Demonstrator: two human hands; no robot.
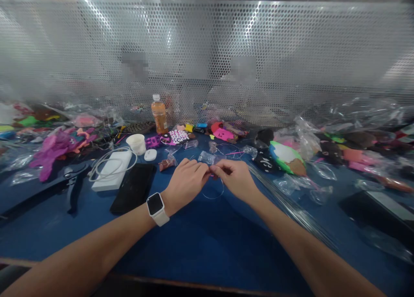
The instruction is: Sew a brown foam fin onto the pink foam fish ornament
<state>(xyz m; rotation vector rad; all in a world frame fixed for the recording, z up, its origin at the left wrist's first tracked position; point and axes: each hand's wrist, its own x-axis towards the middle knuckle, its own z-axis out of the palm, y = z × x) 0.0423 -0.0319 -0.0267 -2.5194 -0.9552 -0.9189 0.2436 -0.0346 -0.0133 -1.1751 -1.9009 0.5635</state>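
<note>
My left hand (187, 180), with a white watch on its wrist, is closed in a pinch at the middle of the table. Its fingertips meet those of my right hand (237, 178), which is pinched as well. From between the two hands a thin clear wire (213, 198) hangs in a loop. A small reddish-pink bit shows at the fingertips, mostly hidden by them. Just beyond the hands lies a small clear plastic bag (207, 157). A brown piece in clear wrap (167, 163) is near my left knuckles.
A bundle of straight wires (291, 206) runs beside my right forearm. To the left lie a black pouch (133, 188), a white box with a cable (111, 172), a paper cup (136, 144) and pliers (73, 187). A drink bottle (159, 115) stands before the perforated metal screen (194, 42).
</note>
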